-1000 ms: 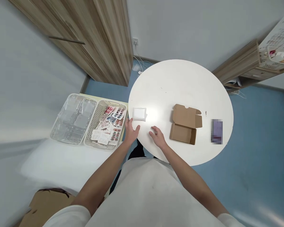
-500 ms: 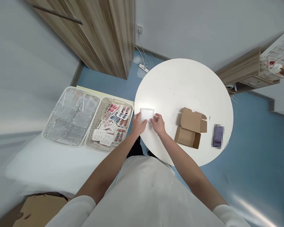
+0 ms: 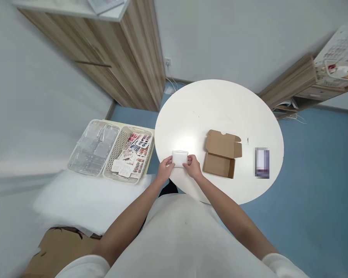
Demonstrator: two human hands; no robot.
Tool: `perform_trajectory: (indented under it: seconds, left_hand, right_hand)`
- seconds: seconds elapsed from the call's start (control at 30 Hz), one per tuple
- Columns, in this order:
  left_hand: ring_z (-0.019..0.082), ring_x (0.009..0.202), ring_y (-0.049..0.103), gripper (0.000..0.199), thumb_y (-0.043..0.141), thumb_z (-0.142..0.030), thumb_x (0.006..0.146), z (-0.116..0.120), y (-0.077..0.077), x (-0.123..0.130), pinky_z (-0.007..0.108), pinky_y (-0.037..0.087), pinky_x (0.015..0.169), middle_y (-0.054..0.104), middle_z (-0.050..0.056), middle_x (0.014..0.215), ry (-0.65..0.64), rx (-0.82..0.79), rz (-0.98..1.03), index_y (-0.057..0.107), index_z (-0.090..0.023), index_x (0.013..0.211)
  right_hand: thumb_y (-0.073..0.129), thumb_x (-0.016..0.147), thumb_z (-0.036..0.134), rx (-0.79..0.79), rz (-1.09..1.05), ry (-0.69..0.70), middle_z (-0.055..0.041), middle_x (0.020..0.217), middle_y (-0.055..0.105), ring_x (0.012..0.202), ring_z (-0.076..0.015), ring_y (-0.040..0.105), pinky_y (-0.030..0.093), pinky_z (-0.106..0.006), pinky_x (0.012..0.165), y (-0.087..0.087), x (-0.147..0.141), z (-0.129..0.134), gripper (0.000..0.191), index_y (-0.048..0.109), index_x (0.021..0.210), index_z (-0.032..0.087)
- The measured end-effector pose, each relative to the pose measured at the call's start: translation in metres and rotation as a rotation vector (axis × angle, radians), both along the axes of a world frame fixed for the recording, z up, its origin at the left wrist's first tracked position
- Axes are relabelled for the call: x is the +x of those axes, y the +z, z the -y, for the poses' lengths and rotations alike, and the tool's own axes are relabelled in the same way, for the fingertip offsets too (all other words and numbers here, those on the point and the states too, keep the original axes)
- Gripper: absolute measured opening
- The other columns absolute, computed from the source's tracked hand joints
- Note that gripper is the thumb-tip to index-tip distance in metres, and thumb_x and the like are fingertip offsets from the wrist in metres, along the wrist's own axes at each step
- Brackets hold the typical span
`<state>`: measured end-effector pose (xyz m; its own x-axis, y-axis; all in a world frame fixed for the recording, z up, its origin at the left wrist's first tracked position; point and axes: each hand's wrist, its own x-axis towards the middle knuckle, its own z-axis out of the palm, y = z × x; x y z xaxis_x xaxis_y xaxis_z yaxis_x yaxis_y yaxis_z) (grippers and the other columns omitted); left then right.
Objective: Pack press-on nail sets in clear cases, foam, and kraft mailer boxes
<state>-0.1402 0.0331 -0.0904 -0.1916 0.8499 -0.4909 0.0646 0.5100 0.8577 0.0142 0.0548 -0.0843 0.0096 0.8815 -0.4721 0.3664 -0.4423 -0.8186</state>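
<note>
A small white packet is held between my two hands over the near left edge of the round white table. My left hand grips its left end, and my right hand grips its right end, thumbs at the front side. To the right of my right hand lies an open brown cardboard box with its lid folded back; no contents show in it. What the packet contains cannot be made out.
Left of the table stand a basket of printed cards and a bin of clear plastic packages. A blurred purple object lies at the table's right. Brown cardboard is at the lower left, a wooden cabinet behind.
The view has shifted, showing more of the cabinet. Both hands still hold the white packet, which now sits lower in view and nearer the table's front edge.
</note>
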Motion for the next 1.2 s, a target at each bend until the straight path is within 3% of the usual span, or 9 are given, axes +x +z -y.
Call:
perform_trajectory:
  seconds: [0.13, 0.3, 0.47, 0.6, 0.77, 0.87, 1.03, 1.2]
  left_hand:
    - [0.021, 0.095, 0.055, 0.045, 0.053, -0.027, 0.071, 0.013, 0.024, 0.041, 0.035, 0.046, 0.079, 0.061, 0.008, 0.101, -0.011, 0.096, 0.013, 0.053, -0.017, 0.114]
    - [0.021, 0.103, 0.049, 0.045, 0.055, -0.026, 0.070, 0.009, 0.051, 0.105, 0.034, 0.045, 0.081, 0.052, 0.008, 0.117, -0.183, 0.221, -0.013, 0.049, -0.021, 0.115]
    - [0.021, 0.108, 0.045, 0.059, 0.059, -0.023, 0.068, 0.005, 0.049, 0.147, 0.033, 0.045, 0.080, 0.043, 0.011, 0.124, -0.315, 0.244, -0.019, 0.036, -0.022, 0.122]
    - [0.021, 0.104, 0.049, 0.053, 0.059, -0.020, 0.067, 0.000, 0.032, 0.161, 0.032, 0.045, 0.078, 0.048, 0.011, 0.118, -0.431, 0.215, -0.067, 0.040, -0.019, 0.116]
    - [0.023, 0.101, 0.050, 0.046, 0.061, -0.023, 0.065, 0.000, 0.015, 0.169, 0.036, 0.041, 0.083, 0.052, 0.011, 0.112, -0.484, 0.150, -0.275, 0.047, -0.017, 0.108]
    - [0.025, 0.106, 0.048, 0.046, 0.060, -0.024, 0.065, 0.001, 0.014, 0.170, 0.035, 0.038, 0.086, 0.050, 0.012, 0.115, -0.556, 0.150, -0.353, 0.048, -0.016, 0.109]
    - [0.024, 0.114, 0.042, 0.045, 0.057, -0.031, 0.068, 0.001, 0.021, 0.171, 0.031, 0.034, 0.091, 0.044, 0.012, 0.123, -0.791, 0.110, -0.583, 0.049, -0.015, 0.109]
    - [0.023, 0.116, 0.039, 0.043, 0.054, -0.035, 0.070, 0.003, 0.024, 0.173, 0.027, 0.031, 0.094, 0.039, 0.013, 0.124, -0.839, 0.108, -0.669, 0.051, -0.014, 0.108]
  right_hand:
    - [0.056, 0.064, 0.025, 0.111, -0.179, -0.069, -0.0041, 0.096, 0.056, 0.075, -0.0145, 0.058, 0.049, -0.032, 0.069, 0.014, 0.042, 0.019, 0.035, 0.042, 0.096, 0.022]
    - [0.055, 0.065, 0.025, 0.246, -0.214, -0.235, -0.0066, 0.104, 0.054, 0.081, -0.0163, 0.058, 0.050, -0.032, 0.071, 0.034, 0.104, 0.031, 0.036, 0.043, 0.099, 0.021]
    - [0.054, 0.065, 0.024, 0.303, -0.082, -0.290, -0.0042, 0.097, 0.056, 0.074, -0.0152, 0.058, 0.048, -0.031, 0.067, 0.032, 0.144, 0.040, 0.032, 0.044, 0.096, 0.021]
    - [0.052, 0.065, 0.024, 0.279, 0.057, -0.242, -0.0013, 0.086, 0.054, 0.067, -0.0139, 0.055, 0.046, -0.031, 0.064, 0.014, 0.156, 0.045, 0.020, 0.047, 0.085, 0.021]
    - [0.050, 0.067, 0.020, 0.261, 0.208, -0.131, -0.0003, 0.084, 0.053, 0.068, -0.0144, 0.051, 0.043, -0.031, 0.065, 0.001, 0.162, 0.042, 0.018, 0.048, 0.084, 0.022]
    - [0.048, 0.069, 0.016, 0.216, 0.324, -0.018, -0.0025, 0.091, 0.053, 0.075, -0.0156, 0.052, 0.042, -0.029, 0.066, 0.000, 0.163, 0.040, 0.024, 0.048, 0.092, 0.021]
    - [0.048, 0.070, 0.010, 0.162, 0.414, 0.097, -0.0077, 0.103, 0.051, 0.091, -0.0179, 0.051, 0.039, -0.028, 0.076, 0.002, 0.158, 0.040, 0.035, 0.047, 0.105, 0.016]
    - [0.043, 0.074, 0.007, 0.145, 0.436, 0.118, -0.0105, 0.111, 0.044, 0.094, -0.0178, 0.050, 0.039, -0.027, 0.078, 0.000, 0.153, 0.043, 0.039, 0.046, 0.111, 0.014]
